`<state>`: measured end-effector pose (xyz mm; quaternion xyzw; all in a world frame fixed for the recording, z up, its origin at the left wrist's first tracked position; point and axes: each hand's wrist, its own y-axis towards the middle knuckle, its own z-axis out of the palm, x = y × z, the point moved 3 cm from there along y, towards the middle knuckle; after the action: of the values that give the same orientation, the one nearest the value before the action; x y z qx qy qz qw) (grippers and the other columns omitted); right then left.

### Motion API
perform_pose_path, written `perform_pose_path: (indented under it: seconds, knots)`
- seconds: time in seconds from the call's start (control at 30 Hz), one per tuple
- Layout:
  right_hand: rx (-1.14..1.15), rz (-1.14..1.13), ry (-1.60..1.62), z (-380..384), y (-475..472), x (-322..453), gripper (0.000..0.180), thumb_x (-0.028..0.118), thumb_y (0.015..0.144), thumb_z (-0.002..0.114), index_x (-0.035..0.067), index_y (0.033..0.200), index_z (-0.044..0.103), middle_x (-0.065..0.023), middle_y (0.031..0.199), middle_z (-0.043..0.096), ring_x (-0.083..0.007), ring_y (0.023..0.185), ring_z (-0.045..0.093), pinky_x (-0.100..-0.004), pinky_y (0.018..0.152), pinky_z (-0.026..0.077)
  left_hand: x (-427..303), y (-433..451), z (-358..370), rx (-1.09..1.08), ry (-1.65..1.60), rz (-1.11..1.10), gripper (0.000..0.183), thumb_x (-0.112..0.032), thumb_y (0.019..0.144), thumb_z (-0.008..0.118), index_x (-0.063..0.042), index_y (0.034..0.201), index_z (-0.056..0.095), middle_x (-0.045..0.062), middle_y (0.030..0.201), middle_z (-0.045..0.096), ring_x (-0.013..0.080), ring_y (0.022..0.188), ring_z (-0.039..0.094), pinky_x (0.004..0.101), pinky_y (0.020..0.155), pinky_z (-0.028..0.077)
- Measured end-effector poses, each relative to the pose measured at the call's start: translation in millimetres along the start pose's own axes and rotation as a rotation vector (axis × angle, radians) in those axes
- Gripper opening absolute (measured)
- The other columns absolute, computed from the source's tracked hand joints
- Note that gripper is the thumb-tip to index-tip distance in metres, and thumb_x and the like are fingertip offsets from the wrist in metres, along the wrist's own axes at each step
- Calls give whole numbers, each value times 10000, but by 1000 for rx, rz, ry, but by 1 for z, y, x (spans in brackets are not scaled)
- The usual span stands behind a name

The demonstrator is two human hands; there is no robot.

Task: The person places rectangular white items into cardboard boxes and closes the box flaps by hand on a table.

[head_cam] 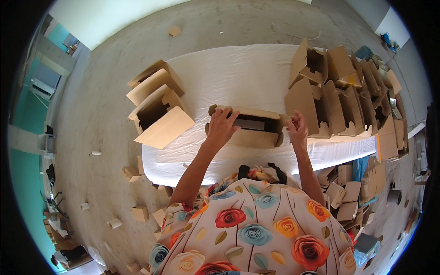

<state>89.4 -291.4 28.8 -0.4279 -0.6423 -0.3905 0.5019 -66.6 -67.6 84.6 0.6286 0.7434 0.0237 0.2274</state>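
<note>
A long brown cardboard box (254,139) lies on the white-covered table in front of me, its long top side open and dark inside. Across its left end sits my left hand (221,127), fingers over the far wall and thumb towards the near side. At the opposite end, my right hand (297,130) has curled fingers at a small end flap (284,119); its fingertips are partly hidden. A pale strip (252,124) shows inside the box, too unclear to name.
Two open cardboard boxes (165,125) stand at the table's left edge. Rows of folded open boxes (330,110) crowd the right. The white cloth (227,75) covers the table. Cardboard pieces (347,192) pile up below right; rolls (114,223) and scraps lie on the floor.
</note>
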Motion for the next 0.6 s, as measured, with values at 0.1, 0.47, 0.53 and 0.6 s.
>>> perform_pose_path:
  seconds: [0.1, 0.47, 0.53, 0.6]
  knots:
    - [101, 14, -18, 3, -6, 6, 406, 123, 820, 579, 39, 1193, 443, -101, 1006, 553, -148, 855, 553, -282, 745, 478, 7, -10, 24, 138, 1, 10, 549, -213, 603, 735, -164, 1104, 517, 70, 1084, 467, 286, 984, 431, 408, 841, 394]
    - [539, -651, -823, 56, -55, 7, 547, 58, 645, 648, 62, 1162, 470, -107, 1248, 426, -289, 1216, 309, -401, 1008, 261, -15, -18, 22, -164, -9, -83, 549, -107, 705, 633, -109, 1217, 437, 153, 1256, 339, 363, 1201, 275, 476, 973, 274]
    - [556, -671, -845, 55, -54, 7, 574, 51, 632, 661, 62, 1170, 464, -106, 1277, 393, -290, 1223, 298, -398, 1007, 267, -9, -24, 5, -379, -106, -172, 490, -121, 745, 597, -79, 1208, 444, 170, 1234, 364, 365, 1176, 308, 452, 966, 284]
    - [616, -623, -790, 52, -54, 11, 596, 44, 624, 673, 57, 1180, 457, -109, 1309, 350, -293, 1237, 277, -396, 1008, 267, 3, -36, -11, -712, -189, -319, 419, -176, 799, 560, -48, 1186, 461, 184, 1141, 461, 342, 1120, 404, 419, 918, 343]
